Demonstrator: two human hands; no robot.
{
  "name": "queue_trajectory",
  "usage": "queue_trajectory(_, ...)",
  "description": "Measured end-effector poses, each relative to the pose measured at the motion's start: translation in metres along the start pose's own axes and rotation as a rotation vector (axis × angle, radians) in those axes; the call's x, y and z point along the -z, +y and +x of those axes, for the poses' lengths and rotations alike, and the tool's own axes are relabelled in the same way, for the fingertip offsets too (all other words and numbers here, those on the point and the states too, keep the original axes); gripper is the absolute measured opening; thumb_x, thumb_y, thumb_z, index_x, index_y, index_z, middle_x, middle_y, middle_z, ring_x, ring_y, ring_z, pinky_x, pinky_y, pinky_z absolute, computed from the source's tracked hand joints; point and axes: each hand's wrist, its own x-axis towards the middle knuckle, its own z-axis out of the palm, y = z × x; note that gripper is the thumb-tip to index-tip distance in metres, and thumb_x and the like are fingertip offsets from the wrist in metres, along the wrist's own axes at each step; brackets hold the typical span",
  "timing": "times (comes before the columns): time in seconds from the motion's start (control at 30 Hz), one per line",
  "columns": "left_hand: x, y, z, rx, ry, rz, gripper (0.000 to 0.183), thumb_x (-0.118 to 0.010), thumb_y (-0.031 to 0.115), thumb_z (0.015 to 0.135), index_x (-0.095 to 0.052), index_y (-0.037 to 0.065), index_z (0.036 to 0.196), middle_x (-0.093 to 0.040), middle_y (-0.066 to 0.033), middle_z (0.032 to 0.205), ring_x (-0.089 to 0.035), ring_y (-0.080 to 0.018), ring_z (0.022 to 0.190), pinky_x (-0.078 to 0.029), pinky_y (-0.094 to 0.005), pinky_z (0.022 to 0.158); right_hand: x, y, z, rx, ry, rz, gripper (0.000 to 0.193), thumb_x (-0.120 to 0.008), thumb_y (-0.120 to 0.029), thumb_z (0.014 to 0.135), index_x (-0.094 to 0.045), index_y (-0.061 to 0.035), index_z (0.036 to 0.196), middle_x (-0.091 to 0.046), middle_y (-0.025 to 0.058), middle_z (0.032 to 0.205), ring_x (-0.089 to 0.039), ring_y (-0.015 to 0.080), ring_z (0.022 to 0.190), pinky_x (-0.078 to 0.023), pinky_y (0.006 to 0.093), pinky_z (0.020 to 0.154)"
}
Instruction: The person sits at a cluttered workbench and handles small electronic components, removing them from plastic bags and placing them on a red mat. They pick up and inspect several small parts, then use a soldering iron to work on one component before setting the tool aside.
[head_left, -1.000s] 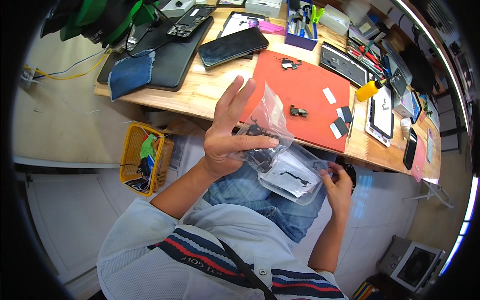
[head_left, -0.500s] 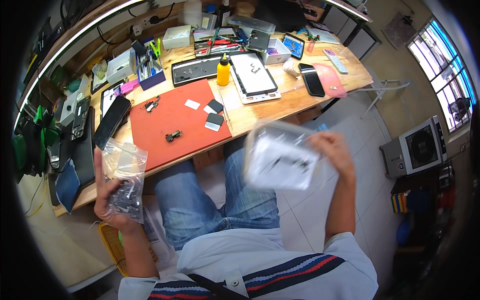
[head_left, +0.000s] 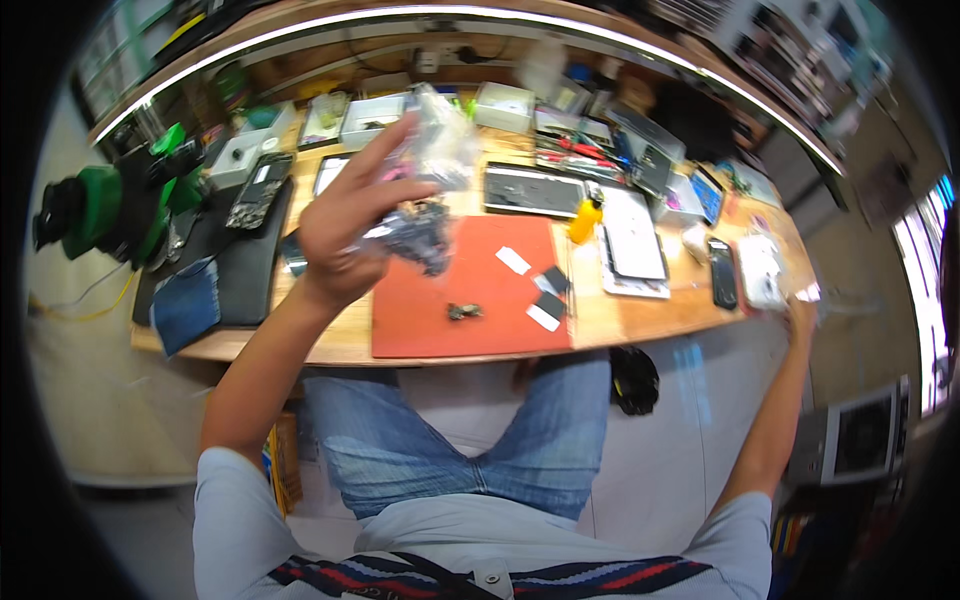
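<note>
My left hand, raised over the left part of the bench, pinches a clear plastic zip bag full of small dark parts. Beneath it lies an orange-red work mat with a small dark electronic part on it. White and black cards rest near the mat's right edge. Far to the right, my right hand grips the near corner of a clear plastic box with whitish contents. The box is at the bench's right end; blur hides the exact finger placing.
A black phone lies left of the box. A yellow bottle stands beside a white tablet panel. Behind are a dark frame, tools and white trays. A green-and-black microscope stands at left.
My right hand has carried the plastic box from above my lap to the bench's right end. My left hand has lifted the bag up and rightward over the mat. The head view has shifted.
</note>
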Motion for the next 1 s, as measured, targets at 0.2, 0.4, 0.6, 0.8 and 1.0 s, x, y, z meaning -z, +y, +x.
queue_trajectory(0.2,-0.010,-0.039,0.012,-0.018,0.057,0.068,0.041,-0.077,-0.001,0.066,-0.076,0.001,0.106,-0.057,-0.0274,0.141,-0.062,-0.0368,0.125,-0.052,-0.0392,0.102,-0.020,-0.232,-0.118,0.323,0.108,0.849,0.035,-0.062,-0.018,0.097,-0.065,0.0034,0.125,-0.069,0.0171,0.121,-0.067,0.0255,0.111,-0.053,0.0336,0.092)
queue_trajectory(0.4,-0.051,-0.062,0.011,-0.001,0.105,-0.014,0.043,-0.069,-0.010,0.070,-0.075,0.004,0.111,-0.053,-0.0255,0.146,-0.054,-0.0386,0.134,-0.047,-0.0421,0.108,-0.056,-0.477,-0.334,0.504,-1.316,1.163,0.052,-0.071,-0.025,0.096,-0.053,0.0027,0.136,-0.067,0.0172,0.123,-0.066,0.0194,0.114,-0.055,0.0299,0.091)
queue_trajectory(0.6,-0.053,-0.074,-0.015,0.309,0.276,-0.230,0.070,-0.051,-0.016,0.085,-0.040,0.001,0.152,-0.042,-0.0217,0.156,-0.048,-0.0335,0.140,-0.048,-0.0425,0.108,-0.098,-0.519,-0.324,0.361,-1.562,1.204,0.027,-0.076,-0.015,0.089,-0.064,0.0001,0.107,-0.072,0.0081,0.091,-0.063,0.0089,0.063,-0.050,0.0207,0.055)
queue_trajectory(0.8,-0.036,-0.069,-0.005,0.887,0.276,-0.848,0.074,-0.073,0.004,0.090,-0.032,-0.006,0.151,-0.058,-0.0220,0.136,-0.062,-0.0218,0.118,-0.056,-0.0344,0.094,-0.106,-0.495,-0.302,0.572,-1.463,0.986,0.025,-0.079,-0.010,0.083,-0.070,-0.0008,0.104,-0.069,-0.0002,0.081,-0.052,0.0015,0.060,-0.038,0.0175,0.051)
queue_trajectory(1.0,-0.034,-0.087,-0.019,0.957,0.136,-0.692,0.030,-0.078,0.008,0.089,-0.067,-0.006,0.113,-0.072,-0.0100,0.092,-0.070,-0.0124,0.080,-0.058,-0.0260,0.072,-0.113,-0.492,-0.307,0.506,-1.324,1.140,0.017,-0.076,-0.011,0.088,-0.072,-0.0010,0.100,-0.067,-0.0020,0.076,-0.053,0.0022,0.061,-0.039,0.0171,0.054)
